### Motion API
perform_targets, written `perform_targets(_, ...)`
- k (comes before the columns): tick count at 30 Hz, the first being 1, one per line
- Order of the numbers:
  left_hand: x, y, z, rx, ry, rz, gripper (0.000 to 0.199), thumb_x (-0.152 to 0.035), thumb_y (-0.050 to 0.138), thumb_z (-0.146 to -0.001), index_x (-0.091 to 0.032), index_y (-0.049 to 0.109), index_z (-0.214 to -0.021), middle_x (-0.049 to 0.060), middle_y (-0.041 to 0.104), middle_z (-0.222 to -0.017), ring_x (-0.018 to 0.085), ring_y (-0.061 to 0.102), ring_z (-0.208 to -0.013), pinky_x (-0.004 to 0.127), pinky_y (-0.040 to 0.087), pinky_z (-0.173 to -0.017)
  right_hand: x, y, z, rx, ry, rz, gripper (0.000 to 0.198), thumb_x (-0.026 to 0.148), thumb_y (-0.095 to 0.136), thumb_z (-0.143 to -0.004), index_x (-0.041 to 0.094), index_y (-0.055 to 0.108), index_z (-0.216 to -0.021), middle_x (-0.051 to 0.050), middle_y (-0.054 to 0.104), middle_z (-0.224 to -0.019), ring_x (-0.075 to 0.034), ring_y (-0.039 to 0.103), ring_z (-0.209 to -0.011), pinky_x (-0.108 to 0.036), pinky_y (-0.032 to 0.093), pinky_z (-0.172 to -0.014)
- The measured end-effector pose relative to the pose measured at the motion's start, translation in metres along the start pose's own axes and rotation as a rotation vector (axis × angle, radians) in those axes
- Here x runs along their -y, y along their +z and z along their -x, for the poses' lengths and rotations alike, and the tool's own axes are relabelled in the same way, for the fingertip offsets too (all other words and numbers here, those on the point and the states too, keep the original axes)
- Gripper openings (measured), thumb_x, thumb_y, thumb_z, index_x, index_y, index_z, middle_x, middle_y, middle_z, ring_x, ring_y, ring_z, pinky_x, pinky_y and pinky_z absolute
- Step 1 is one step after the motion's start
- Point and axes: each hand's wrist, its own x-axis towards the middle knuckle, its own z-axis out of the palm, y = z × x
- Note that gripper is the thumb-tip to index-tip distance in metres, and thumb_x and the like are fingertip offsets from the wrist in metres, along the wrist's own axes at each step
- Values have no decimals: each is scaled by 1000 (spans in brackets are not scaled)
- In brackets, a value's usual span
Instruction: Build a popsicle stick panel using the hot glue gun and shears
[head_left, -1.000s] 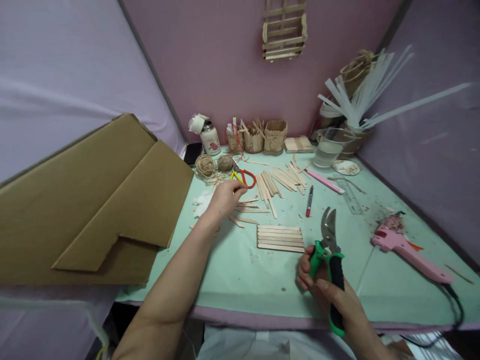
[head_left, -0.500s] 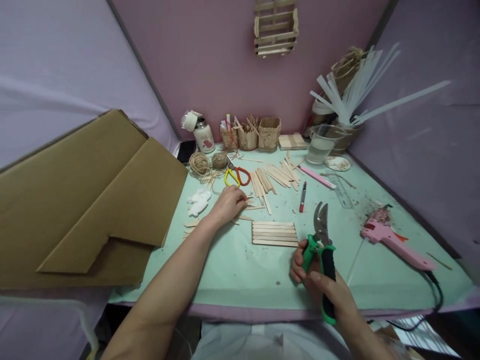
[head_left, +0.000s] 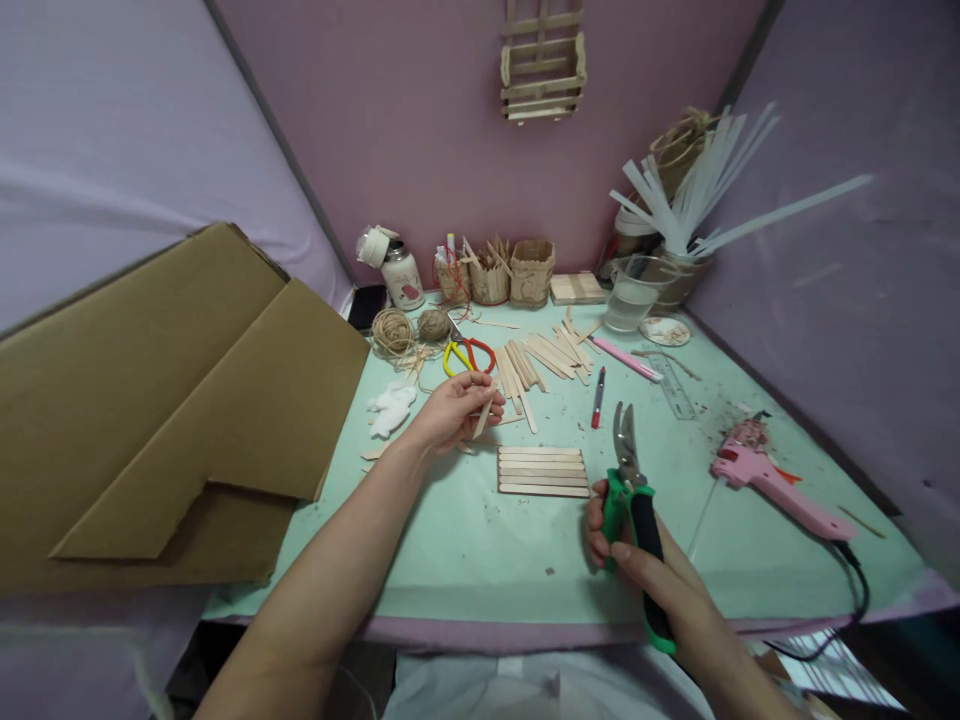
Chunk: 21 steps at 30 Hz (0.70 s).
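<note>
- Pale green cloth (head_left: pixel 457 570) is spread below.
- One thin pale wooden stick (head_left: pixel 484 415) is pinched above it between fingers of the left hand (head_left: pixel 456 410); if loosely held, it could slip.
- Green-and-black metal shears (head_left: pixel 616 500) are clasped by the right hand (head_left: pixel 637 565); skin could be nicked by the parted blades.

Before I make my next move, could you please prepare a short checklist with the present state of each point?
1. Cutter in hand: ok. The right hand holds the green-handled shears.
2. Stick in hand: ok. The left hand holds a wooden stick.
3. Left fingers away from the blades: ok. They are well apart.
4. Stick panel lying flat: ok. It rests on the table.
5. Work surface clean: not ok. A brown scrap lies near the front edge.
6. Pink glue gun cool: cannot tell. No heat is visible.
</note>
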Motion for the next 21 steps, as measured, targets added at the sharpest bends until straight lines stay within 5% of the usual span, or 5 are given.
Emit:
perform_targets(6, 8, 8, 1, 8, -139, 121, 24, -10, 75, -73, -13, 61, -92, 9, 72, -85, 14, 70, -71, 27, 59, -69, 28, -15, -35, -334, -124, 1086, 64, 45, 60, -72, 12, 46, -125, -17, 55, -104, -35, 53, -98, -44, 43, -80)
perform_targets(9, 10, 12, 2, 10, -160, 127, 22, -7, 74, -73, -13, 62, -90, 9, 72, -86, 14, 70, -72, 27, 59, -69, 25, -13, -56, -380, -129, 1446, 66, 44, 58, -75, 6, 46, -128, -23, 57, -109, -40, 53, -101, -46, 42, -78)
perform_targets(21, 24, 31, 8, -70, -78, -36, 14, -10, 72, -71, -15, 67, -83, 2, 66, -77, 10, 65, -68, 27, 58, -70, -1, -15, -63, -362, -344, 1457, 69, 50, 63, -74, 9, 48, -128, -24, 58, -125, -41, 52, -112, -52, 36, -95)
